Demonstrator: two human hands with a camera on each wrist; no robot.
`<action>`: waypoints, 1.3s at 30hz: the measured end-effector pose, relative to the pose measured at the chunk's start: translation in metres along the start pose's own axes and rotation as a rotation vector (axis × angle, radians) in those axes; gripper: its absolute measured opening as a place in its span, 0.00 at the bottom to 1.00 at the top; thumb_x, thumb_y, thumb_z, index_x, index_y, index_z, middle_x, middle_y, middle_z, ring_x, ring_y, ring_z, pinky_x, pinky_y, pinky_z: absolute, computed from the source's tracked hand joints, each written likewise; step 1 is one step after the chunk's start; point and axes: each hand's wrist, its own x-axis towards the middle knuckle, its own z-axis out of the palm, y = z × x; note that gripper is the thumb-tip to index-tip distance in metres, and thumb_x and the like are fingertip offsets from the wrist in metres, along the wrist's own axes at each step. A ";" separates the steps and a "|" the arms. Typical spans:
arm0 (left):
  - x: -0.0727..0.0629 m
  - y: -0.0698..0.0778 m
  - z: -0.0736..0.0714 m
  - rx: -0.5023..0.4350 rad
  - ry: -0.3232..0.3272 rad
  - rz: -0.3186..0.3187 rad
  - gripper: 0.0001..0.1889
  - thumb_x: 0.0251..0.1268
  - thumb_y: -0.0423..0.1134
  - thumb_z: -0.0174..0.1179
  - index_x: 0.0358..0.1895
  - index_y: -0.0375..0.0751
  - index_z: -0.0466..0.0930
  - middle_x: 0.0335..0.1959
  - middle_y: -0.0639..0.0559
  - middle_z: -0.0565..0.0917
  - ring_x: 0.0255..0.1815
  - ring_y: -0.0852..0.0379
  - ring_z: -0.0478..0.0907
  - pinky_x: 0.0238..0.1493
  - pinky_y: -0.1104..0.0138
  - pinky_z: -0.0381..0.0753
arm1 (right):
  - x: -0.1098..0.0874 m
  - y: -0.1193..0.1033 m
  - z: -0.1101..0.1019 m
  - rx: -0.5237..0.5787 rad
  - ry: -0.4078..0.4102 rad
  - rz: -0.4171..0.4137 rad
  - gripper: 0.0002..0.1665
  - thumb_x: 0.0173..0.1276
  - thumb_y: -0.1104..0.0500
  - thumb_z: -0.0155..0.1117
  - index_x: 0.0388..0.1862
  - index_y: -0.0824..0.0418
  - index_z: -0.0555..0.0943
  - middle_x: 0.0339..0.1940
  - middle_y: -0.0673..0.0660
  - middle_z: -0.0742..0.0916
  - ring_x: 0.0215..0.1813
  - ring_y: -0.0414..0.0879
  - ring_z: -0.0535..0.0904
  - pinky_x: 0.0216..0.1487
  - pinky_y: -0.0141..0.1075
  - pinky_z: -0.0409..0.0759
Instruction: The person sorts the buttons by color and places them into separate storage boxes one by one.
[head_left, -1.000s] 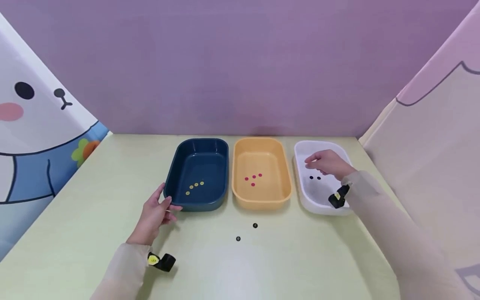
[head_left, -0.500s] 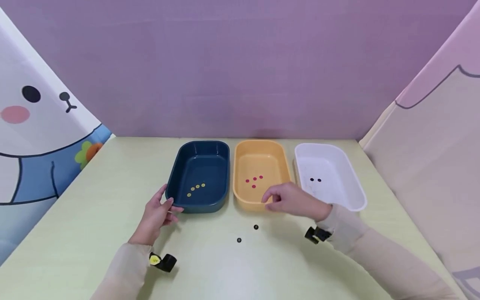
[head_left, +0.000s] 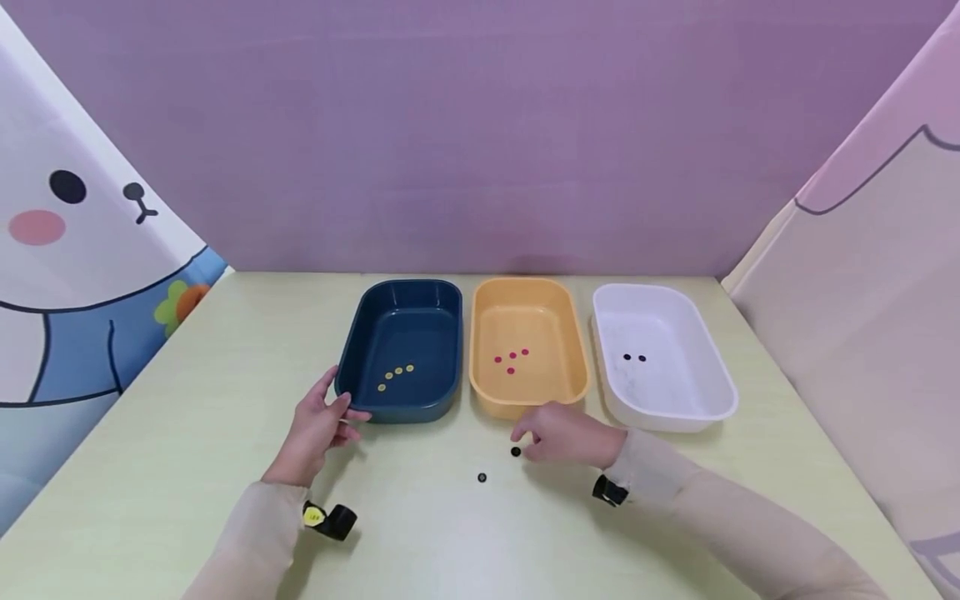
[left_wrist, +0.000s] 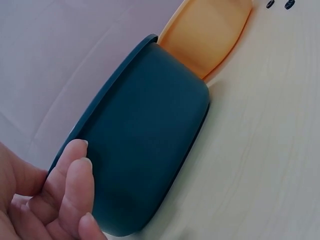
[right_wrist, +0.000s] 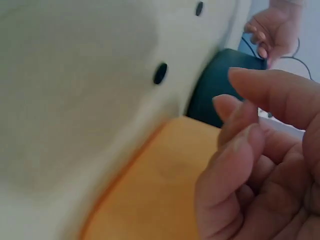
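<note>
My left hand (head_left: pixel 311 429) grips the near left corner of a dark blue tray (head_left: pixel 397 414). In the left wrist view its thumb lies at the rim and the fingers against the outer wall. Just in front of an orange tray (head_left: pixel 528 408), my right hand (head_left: pixel 573 435) hovers low over the table with loosely bent fingers. Its fingertips are beside a black button (head_left: pixel 516 452); the right wrist view shows a gap between thumb and forefinger, with that button (right_wrist: pixel 160 73) apart from them. A second black button (head_left: pixel 482 477) lies nearer the front, to the left.
Several yellow buttons (head_left: pixel 389 376) lie in the blue tray and several red buttons (head_left: pixel 513 356) in the orange one. At the right, a white tray (head_left: pixel 675 421) contains two black buttons (head_left: pixel 634 357). A purple wall (head_left: pixel 480 150) stands behind the trays.
My right hand has come from above the white tray, leftward past the orange tray's front, down to the nearer table beside a black button. The left hand keeps its hold.
</note>
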 end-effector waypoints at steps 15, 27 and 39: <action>0.002 0.000 0.001 0.012 -0.005 -0.010 0.33 0.78 0.35 0.39 0.78 0.48 0.33 0.23 0.58 0.84 0.14 0.62 0.76 0.21 0.70 0.68 | 0.009 0.000 0.009 -0.031 0.015 0.082 0.10 0.56 0.73 0.63 0.36 0.66 0.86 0.35 0.55 0.88 0.41 0.49 0.83 0.45 0.38 0.79; 0.002 0.004 0.000 0.034 -0.015 -0.023 0.33 0.78 0.35 0.39 0.78 0.47 0.33 0.23 0.57 0.84 0.14 0.62 0.76 0.22 0.69 0.68 | 0.011 0.006 0.018 -0.037 0.017 0.095 0.07 0.56 0.72 0.65 0.31 0.62 0.86 0.31 0.51 0.86 0.37 0.44 0.80 0.43 0.35 0.77; 0.001 0.005 -0.001 0.043 -0.010 -0.025 0.33 0.78 0.35 0.39 0.78 0.47 0.33 0.23 0.58 0.84 0.14 0.62 0.76 0.21 0.70 0.70 | 0.017 0.003 0.023 -0.057 -0.026 0.150 0.11 0.54 0.73 0.66 0.23 0.57 0.80 0.24 0.44 0.80 0.31 0.41 0.74 0.42 0.35 0.75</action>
